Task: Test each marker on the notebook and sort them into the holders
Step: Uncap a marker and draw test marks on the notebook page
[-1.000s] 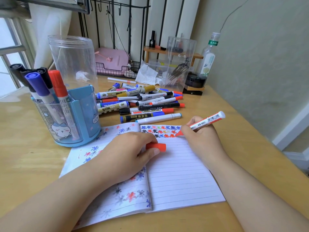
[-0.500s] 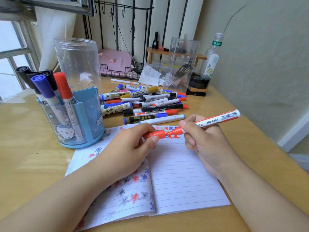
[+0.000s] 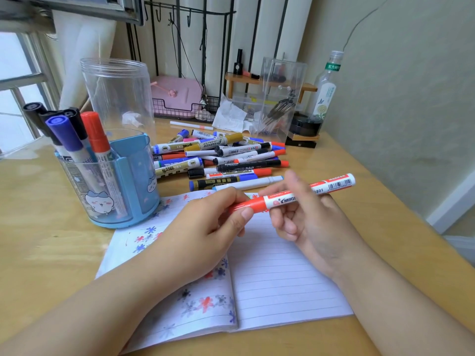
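Desk point(image 3: 38, 253) of pale wood fills the view, running back to a wall and a window on the left. Across its near half lies an open lined notebook point(image 3: 282, 283), its left page dotted with red, blue and black flower marks, its right page mostly bare lines. Behind the notebook sits a loose pile of markers point(image 3: 221, 160), red, blue, black and gold, lying across one another. On the left stands a blue holder point(image 3: 133, 181) with a cartoon face on its clear front; black, blue and red markers stand upright in it, caps up. A tall clear jar point(image 3: 118, 98) rises just behind it. Farther back are a clear box point(image 3: 282, 98) and a bottle point(image 3: 326, 91) near the wall.

Above the notebook's fold, the left hand point(image 3: 203, 232) pinches the red cap point(image 3: 250, 205) between thumb and curled fingers. The right hand point(image 3: 308, 219) holds the white barrel of the red marker point(image 3: 334, 185), its fingers curled round it. Cap and barrel line up end to end, the cap seated on the marker, which tilts up to the right, clear of the page.
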The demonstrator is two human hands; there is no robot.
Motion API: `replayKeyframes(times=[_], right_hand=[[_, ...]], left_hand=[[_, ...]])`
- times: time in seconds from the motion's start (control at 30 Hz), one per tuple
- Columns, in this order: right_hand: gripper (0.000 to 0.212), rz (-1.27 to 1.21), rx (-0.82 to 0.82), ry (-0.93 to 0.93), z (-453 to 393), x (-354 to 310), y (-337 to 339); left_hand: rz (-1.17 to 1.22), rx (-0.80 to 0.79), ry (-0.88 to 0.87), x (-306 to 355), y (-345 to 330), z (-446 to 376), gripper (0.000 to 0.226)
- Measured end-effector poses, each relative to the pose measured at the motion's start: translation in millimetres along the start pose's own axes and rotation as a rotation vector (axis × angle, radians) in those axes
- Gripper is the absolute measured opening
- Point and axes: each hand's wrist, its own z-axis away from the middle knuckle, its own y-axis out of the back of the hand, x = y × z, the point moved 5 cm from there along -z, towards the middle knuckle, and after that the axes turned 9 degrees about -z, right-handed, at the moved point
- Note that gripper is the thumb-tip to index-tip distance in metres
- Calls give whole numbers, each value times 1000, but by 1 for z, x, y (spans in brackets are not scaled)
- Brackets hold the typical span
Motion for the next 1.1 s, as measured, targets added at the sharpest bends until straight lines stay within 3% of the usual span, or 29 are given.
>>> replayKeyframes(times=[0.07, 0.2, 0.47, 0.63, 0.73, 0.83, 0.9, 0.93, 1.0, 1.1], right_hand=[[43, -24, 73, 11, 0, -4, 2], [30, -71, 218, 99, 4, -12, 5], [40, -332, 224, 83, 15, -4, -13], [34, -288, 176, 32, 13, -2, -18], [32, 129, 219, 29, 13, -7, -6], [17, 900, 276, 385, 17, -34, 3], [41, 1282, 177, 499, 17, -35, -9], [48, 1374, 110, 480, 14, -27, -13], [44, 1446, 58, 431, 9, -16, -18], [28, 1448, 131, 469, 3, -19, -21]], left_hand=[[-11, 21, -32, 1, 1, 1, 18], [-58, 49, -79, 5, 1, 2, 14], [-230, 123, -269, 28, 14, 7, 28], [-197, 160, -120, 16, 14, 3, 17], [-224, 201, 7, 3, 21, -1, 11], [-284, 157, 82, -4, 29, -4, 13], [-296, 97, 79, 0, 27, -3, 17], [-303, 69, 63, 4, 25, -2, 18], [-334, 48, 29, 9, 22, 0, 19], [-382, 148, 42, 11, 33, 3, 28]])
